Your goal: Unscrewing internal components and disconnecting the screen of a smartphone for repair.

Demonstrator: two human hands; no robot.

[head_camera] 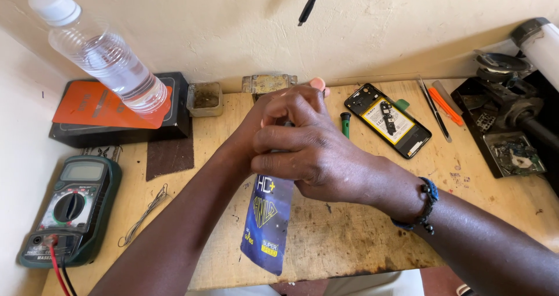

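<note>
Both my hands grip the top end of a flat dark-blue packet [268,220] with yellow print, which hangs down over the wooden table [349,238]. My right hand [308,150] wraps over the front of it, fingers closed. My left hand [259,112] sits behind and partly under the right one, holding the same end; its fingers are mostly hidden. An opened phone [387,120] with its back off, showing a yellow-labelled battery, lies just beyond my hands on the right. A green-handled screwdriver [346,124] lies beside it.
A green multimeter [70,208] with red and black leads sits at the left edge. A clear water bottle [102,54] stands on an orange-and-black box [116,109]. Tweezers and an orange tool [445,106] lie far right, next to a black tray of parts [512,153]. A wire coil [142,214] lies near the multimeter.
</note>
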